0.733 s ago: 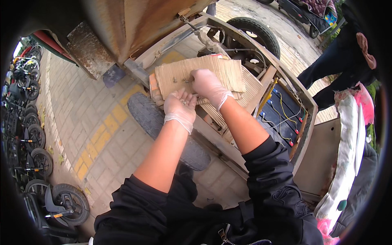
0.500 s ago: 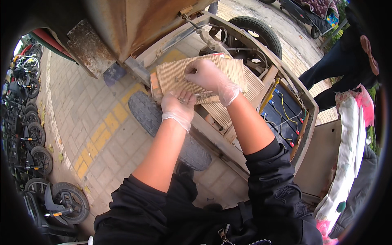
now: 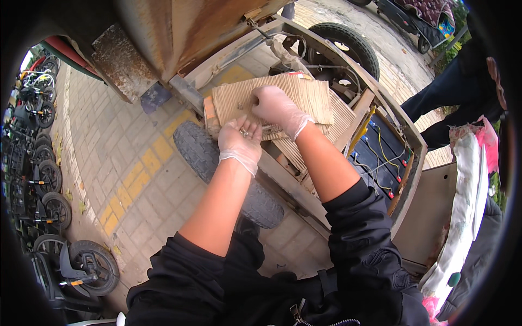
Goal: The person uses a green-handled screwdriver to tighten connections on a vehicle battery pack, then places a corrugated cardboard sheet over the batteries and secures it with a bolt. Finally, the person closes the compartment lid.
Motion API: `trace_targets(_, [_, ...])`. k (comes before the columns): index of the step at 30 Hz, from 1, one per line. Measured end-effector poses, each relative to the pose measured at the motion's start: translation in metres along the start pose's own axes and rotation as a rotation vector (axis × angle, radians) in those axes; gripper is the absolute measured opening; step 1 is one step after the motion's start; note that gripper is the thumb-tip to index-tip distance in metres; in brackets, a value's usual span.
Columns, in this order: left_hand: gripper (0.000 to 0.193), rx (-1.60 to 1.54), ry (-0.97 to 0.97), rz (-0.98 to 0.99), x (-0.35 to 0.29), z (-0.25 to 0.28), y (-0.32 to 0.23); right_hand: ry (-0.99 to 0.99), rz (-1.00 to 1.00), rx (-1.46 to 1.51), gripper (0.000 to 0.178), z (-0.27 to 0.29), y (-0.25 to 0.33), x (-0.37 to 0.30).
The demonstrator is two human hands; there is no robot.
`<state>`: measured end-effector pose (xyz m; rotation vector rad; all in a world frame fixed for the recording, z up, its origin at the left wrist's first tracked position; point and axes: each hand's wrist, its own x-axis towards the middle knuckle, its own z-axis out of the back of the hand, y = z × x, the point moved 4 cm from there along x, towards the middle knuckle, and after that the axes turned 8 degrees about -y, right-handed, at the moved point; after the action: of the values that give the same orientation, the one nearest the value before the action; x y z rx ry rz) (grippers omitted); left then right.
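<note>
Both my hands wear thin, see-through whitish gloves. My left hand (image 3: 239, 144) is palm up at the near edge of the cardboard, its fingers curled over several small metal pieces (image 3: 244, 132) that look like screws or nuts. Just above and to the right, my right hand (image 3: 277, 108) hovers over the cardboard with fingers curled together; whatever is in them is hidden. Beneath both hands lie stacked corrugated cardboard sheets (image 3: 231, 96), resting across the metal frame (image 3: 399, 106) of a vehicle. A few tiny dark bits show on the top sheet beside my right fingertips.
Black batteries (image 3: 375, 157) with coloured wires sit in the frame at right. One tyre (image 3: 196, 149) stands near me, another wheel (image 3: 348, 46) beyond. A rusty raised panel (image 3: 201, 27) rises behind. A person's legs (image 3: 443, 106) stand at right; parked two-wheelers (image 3: 92, 266) line the left.
My right hand has drawn slightly toward my left hand, and its fingers look more tightly curled. My left hand stays cupped around the metal pieces. The view has shifted slightly.
</note>
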<state>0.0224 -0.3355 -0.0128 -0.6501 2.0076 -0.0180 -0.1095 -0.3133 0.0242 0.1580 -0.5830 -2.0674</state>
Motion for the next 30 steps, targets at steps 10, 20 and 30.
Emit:
trace_targets(10, [0.019, -0.022, -0.018, -0.011, 0.001, 0.001, -0.002, -0.145, 0.235, 0.074, 0.023, -0.003, 0.022, 0.016])
trace_targets(20, [0.024, -0.038, -0.020, -0.048, 0.002, 0.003, -0.002, -0.005, 0.043, 0.032, 0.023, -0.029, 0.017, 0.023])
trace_targets(30, [0.031, -0.031, 0.019, 0.008, -0.011, -0.012, 0.005, -0.291, -0.252, 0.782, 0.034, 0.052, -0.015, -0.069])
